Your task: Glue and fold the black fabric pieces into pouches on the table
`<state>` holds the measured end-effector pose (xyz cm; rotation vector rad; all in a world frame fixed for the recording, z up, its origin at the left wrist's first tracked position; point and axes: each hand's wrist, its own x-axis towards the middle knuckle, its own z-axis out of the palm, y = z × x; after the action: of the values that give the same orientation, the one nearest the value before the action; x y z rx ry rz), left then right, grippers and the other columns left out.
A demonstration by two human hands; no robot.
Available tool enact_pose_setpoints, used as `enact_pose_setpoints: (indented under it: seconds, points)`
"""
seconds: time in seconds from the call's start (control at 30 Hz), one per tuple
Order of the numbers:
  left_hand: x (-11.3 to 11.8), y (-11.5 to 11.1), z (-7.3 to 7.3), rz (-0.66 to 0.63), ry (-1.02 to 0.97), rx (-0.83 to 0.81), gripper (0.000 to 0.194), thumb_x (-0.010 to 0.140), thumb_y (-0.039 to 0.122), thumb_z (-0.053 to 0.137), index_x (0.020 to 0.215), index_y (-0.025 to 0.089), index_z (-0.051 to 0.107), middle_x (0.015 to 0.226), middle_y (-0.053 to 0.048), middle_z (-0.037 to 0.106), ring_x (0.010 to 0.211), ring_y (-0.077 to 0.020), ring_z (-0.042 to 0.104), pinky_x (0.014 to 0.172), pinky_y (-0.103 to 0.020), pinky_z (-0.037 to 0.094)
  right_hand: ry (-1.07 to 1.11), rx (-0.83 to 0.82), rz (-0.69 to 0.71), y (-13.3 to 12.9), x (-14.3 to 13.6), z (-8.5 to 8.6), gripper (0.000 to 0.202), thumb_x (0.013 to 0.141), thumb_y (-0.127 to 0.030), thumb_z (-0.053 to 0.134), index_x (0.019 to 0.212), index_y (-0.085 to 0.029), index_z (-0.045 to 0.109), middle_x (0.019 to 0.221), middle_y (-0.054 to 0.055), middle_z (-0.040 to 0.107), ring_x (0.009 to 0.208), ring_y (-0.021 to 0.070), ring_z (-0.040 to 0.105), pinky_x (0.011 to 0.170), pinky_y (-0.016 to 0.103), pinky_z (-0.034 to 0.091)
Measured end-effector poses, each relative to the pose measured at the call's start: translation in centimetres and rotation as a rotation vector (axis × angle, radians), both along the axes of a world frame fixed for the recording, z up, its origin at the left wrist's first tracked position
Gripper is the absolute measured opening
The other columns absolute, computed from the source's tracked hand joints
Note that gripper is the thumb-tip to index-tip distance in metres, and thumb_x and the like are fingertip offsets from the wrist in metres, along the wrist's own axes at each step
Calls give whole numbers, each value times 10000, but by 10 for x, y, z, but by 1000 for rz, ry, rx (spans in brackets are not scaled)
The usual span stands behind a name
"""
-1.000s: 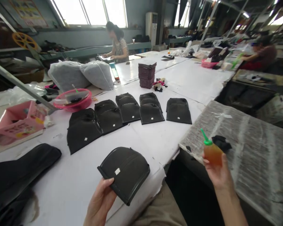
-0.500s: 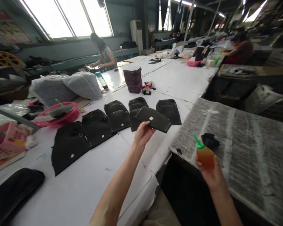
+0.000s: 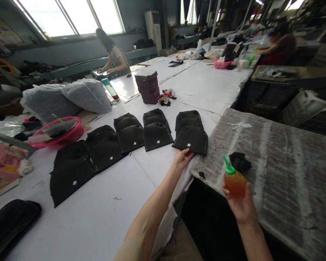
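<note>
My left hand (image 3: 182,159) is closed on the near edge of a black padded panel (image 3: 193,137), which lies over the lower part of another black panel (image 3: 189,116) at the right end of a row. A small white tag sits near my fingertips. Several similar black panels (image 3: 104,146) fan out to the left on the white table, some overlapping and most with a white tag. My right hand (image 3: 240,206) is wrapped round a squeeze bottle (image 3: 234,183) of orange-brown liquid, its green nozzle pointing up and a little left, above the edge of the lower grey surface.
The white table (image 3: 97,224) meets a plastic-covered grey board (image 3: 277,156) on the right, where a black scrap (image 3: 240,161) lies. Farther off stand a maroon stack (image 3: 147,88), a pink basin (image 3: 58,133) and stuffed plastic bags (image 3: 88,96). Two people (image 3: 115,58) work beyond.
My left hand has carried the black panel to the right and lowered it onto the rightmost panel. The right hand still holds the bottle in nearly the same place. The view has shifted slightly.
</note>
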<state>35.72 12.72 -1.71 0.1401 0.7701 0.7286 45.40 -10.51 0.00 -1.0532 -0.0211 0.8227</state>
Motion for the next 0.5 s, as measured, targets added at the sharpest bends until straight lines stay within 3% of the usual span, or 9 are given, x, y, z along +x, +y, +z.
enact_pose_setpoints:
  seconds: [0.13,0.3,0.5]
  points:
    - [3,1,2,35,-28,-39,308,828,-69,580,1018,160,660,936,-39,719,795,-136,701,776,-256,605,-9,15,34,-1,5,-6,585,624,-623,887,1062,-263,745,980,45,765,725,185,702,493,231,542]
    - [12,1,6,66,-86,-84,254,907,-59,490,990,121,649,962,-69,722,739,-97,688,768,-204,586,-4,-3,35,-2,5,-7,573,600,-635,893,1018,-272,746,954,37,769,726,197,713,499,244,556]
    - [16,-5,7,75,-115,-108,229,912,-43,510,1000,115,652,960,-76,724,764,-101,702,763,-184,589,-24,7,39,-2,5,-8,596,606,-651,881,1042,-270,739,954,44,765,723,199,697,487,253,540]
